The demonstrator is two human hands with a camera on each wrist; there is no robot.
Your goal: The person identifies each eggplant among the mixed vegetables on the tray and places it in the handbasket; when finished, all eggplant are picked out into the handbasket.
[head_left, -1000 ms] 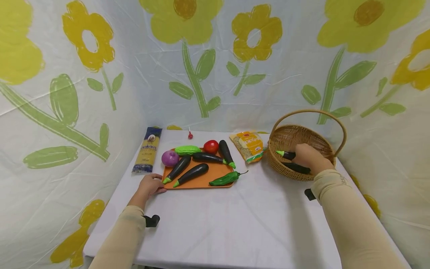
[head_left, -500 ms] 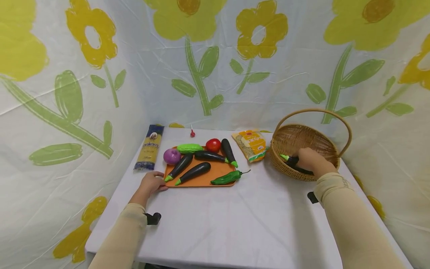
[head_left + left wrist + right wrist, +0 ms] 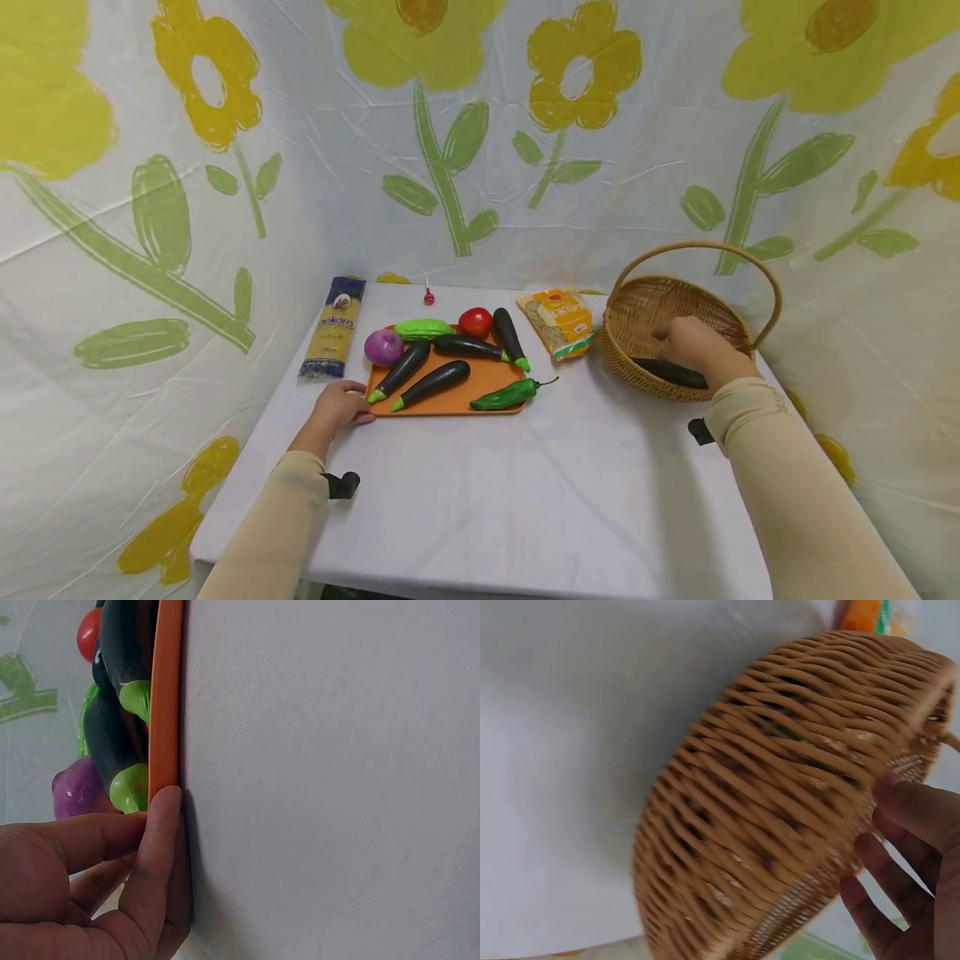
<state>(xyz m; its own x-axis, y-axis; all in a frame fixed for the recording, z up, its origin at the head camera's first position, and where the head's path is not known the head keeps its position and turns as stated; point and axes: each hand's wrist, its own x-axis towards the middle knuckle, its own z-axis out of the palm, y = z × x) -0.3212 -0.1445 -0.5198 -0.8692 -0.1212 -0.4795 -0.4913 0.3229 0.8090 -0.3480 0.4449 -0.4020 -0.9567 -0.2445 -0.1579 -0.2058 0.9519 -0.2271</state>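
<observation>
My left hand (image 3: 339, 408) pinches the near left corner of an orange tray (image 3: 487, 382), with thumb and fingers on its rim in the left wrist view. On the tray lie several eggplants (image 3: 433, 384), a purple onion (image 3: 383, 348), a bumpy green bitter melon (image 3: 422, 329), a tomato (image 3: 476, 322) and a green pepper (image 3: 504, 395). Over the wicker basket (image 3: 630, 375), my right hand (image 3: 697, 346) has its fingers spread, holding nothing in the right wrist view. Below it, a dark eggplant (image 3: 671, 372) rests inside the basket, partly hidden by hand and rim.
A blue and yellow pasta packet (image 3: 333, 329) lies left of the tray. Between tray and basket is an orange and yellow food bag (image 3: 558, 323). A red lollipop (image 3: 429, 297) lies at the back, and the basket's handle (image 3: 697, 244) arches upright.
My right hand has let go of the green-tipped eggplant inside the basket and risen slightly, its fingers opening. The left hand keeps its grip on the tray corner.
</observation>
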